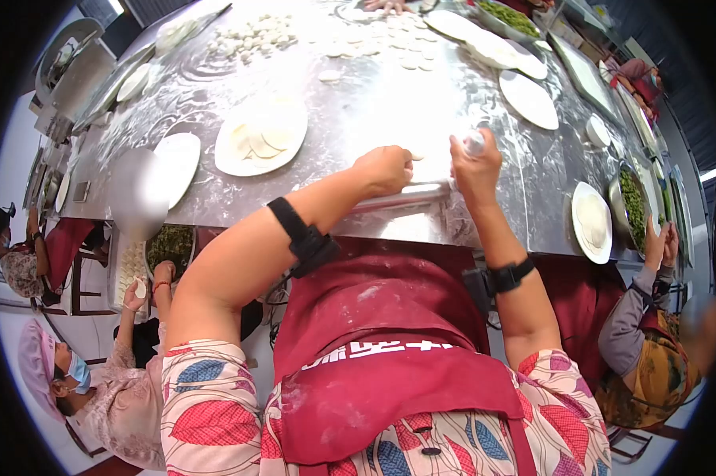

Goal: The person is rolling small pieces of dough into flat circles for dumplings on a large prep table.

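The left hand [386,169] is held low over the bench [326,119], its fingers curled inward; whether anything is pinched in them cannot be told through the glare. In the right hand [477,170], a shiny piece [474,143] is gripped by closed fingers, its rounded end left showing above them, seemingly for a firm hold. Just below the hands, near the bench edge, a bar [406,194] is seen lying crosswise; whether it is touched cannot be made out. Both hands are set close together in front of the apron [382,293], probably for control. Flour is spread over the steel, presumably against sticking. Pale discs [263,141] are overlapped loosely on a plate [229,161] beyond the left forearm, perhaps so that each can be lifted singly. Greens [633,208] are placed at the right, within a co-worker's reach.
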The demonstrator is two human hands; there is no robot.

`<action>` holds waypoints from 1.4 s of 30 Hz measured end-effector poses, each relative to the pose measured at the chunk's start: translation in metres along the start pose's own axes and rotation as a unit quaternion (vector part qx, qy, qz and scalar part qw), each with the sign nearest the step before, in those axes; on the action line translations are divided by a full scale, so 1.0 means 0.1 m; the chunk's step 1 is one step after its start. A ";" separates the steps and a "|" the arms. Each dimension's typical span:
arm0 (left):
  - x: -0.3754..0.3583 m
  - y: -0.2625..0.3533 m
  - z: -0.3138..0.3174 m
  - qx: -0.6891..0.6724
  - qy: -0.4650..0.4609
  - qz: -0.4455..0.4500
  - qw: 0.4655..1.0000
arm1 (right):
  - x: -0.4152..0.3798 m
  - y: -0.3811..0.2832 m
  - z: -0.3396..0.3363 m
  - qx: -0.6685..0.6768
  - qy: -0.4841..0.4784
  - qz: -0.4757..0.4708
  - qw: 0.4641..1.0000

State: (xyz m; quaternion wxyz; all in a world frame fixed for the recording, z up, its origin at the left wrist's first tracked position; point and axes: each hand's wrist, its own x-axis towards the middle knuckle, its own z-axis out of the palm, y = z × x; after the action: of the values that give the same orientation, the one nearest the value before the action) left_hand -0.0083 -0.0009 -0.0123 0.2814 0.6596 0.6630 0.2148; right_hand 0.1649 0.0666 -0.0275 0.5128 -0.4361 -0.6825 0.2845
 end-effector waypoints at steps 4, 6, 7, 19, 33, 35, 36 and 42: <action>0.05 -0.10 -0.07 -0.006 -0.061 0.044 0.997 | -0.28 -0.11 -0.19 -0.056 0.036 -0.093 0.993; 0.00 -0.12 -0.13 -0.006 -0.058 0.027 0.998 | -0.44 -0.14 -0.32 -0.004 0.010 -0.049 0.999; -0.04 -0.12 -0.12 0.002 -0.067 0.029 0.997 | -0.50 -0.15 -0.34 0.051 -0.014 0.001 0.999; -0.02 -0.18 -0.14 -0.032 -0.065 0.065 0.995 | -0.62 -0.21 -0.43 0.106 -0.032 0.057 0.992; 0.01 -0.20 -0.13 -0.167 -0.136 -0.045 0.975 | -0.48 -0.13 -0.36 0.004 -0.015 0.018 1.000; 0.01 -0.19 -0.10 -0.108 -0.148 0.006 0.983 | -0.40 -0.29 -0.30 -0.008 -0.010 0.030 0.999; 0.03 -0.13 -0.11 -0.041 -0.131 0.048 0.989 | -0.23 -0.14 -0.16 0.024 0.006 -0.023 0.999; 0.07 -0.05 -0.12 0.016 -0.098 0.089 0.991 | 0.02 0.00 0.02 -0.014 0.005 -0.030 0.999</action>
State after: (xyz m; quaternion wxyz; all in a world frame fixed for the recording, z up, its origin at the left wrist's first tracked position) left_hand -0.0191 0.0070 -0.0072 0.3143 0.7380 0.5745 0.1629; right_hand 0.1629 0.0685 -0.0276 0.5181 -0.4242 -0.6966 0.2575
